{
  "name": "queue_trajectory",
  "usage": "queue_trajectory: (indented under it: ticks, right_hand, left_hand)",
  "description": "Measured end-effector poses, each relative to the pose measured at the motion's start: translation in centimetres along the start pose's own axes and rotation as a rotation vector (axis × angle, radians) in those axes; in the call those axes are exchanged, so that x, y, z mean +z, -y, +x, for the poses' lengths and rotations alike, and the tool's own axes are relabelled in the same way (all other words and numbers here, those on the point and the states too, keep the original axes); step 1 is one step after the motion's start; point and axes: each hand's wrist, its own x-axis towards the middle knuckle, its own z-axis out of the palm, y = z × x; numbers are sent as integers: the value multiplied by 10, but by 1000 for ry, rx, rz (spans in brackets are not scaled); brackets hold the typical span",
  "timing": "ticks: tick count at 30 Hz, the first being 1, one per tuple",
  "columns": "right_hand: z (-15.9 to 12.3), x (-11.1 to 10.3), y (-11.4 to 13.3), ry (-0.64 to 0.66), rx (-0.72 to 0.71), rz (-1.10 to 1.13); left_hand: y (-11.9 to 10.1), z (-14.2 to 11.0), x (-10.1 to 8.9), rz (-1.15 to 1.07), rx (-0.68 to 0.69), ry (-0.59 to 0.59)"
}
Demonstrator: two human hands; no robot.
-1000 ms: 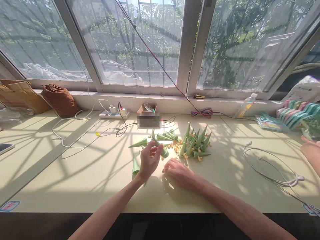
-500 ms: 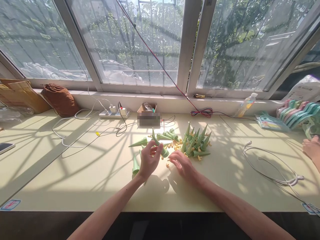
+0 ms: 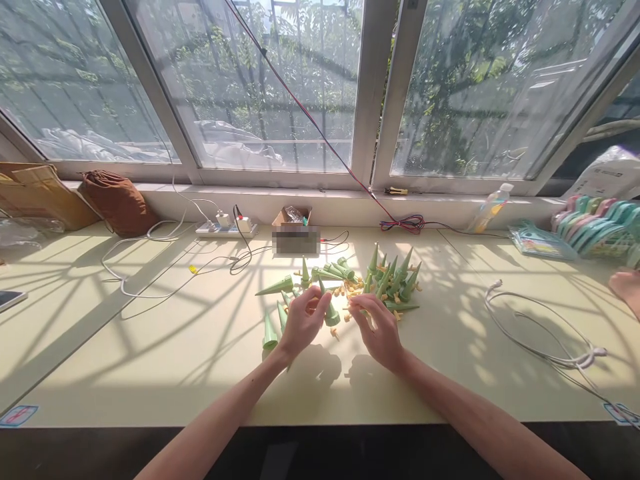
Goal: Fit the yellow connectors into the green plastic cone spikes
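My left hand (image 3: 303, 323) is closed on a green plastic watering spike (image 3: 330, 312), a hollow cone whose wide end points down toward the right. Across from it, my right hand (image 3: 380, 330) pinches a small yellow plastic valve between thumb and fingertips, mostly hidden by them. One loose yellow valve (image 3: 335, 333) lies on the table below the two hands. More valves (image 3: 354, 287) are heaped just behind my right fingertips. Several green spikes (image 3: 274, 285) lie or stand left of and behind my left hand. A cluster of spikes with yellow valves fitted (image 3: 395, 277) is behind my right hand.
Behind the work stand a small cardboard box (image 3: 285, 217) and a power strip (image 3: 225, 230) with cables. A coiled white cable (image 3: 545, 360) lies to the right, near a co-worker's hand (image 3: 625, 287). A bottle (image 3: 493, 208) and a brown bag (image 3: 117, 203) are along the window.
My right hand has lifted from the table and moved up and right beside the valve heap, fingers now pinched. My left hand has shifted slightly right with the spike. A loose valve now shows on the table.
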Motion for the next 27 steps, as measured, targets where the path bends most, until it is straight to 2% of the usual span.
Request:
queue_trajectory:
  ticks: [5,27]
  right_hand:
    - [-1,1,0,52,-10,39]
    - [-4,2,-4,117,7,44]
  left_hand:
    - [1,-1,1,-18,-22,32]
    - [1,-3,0,57,62,88]
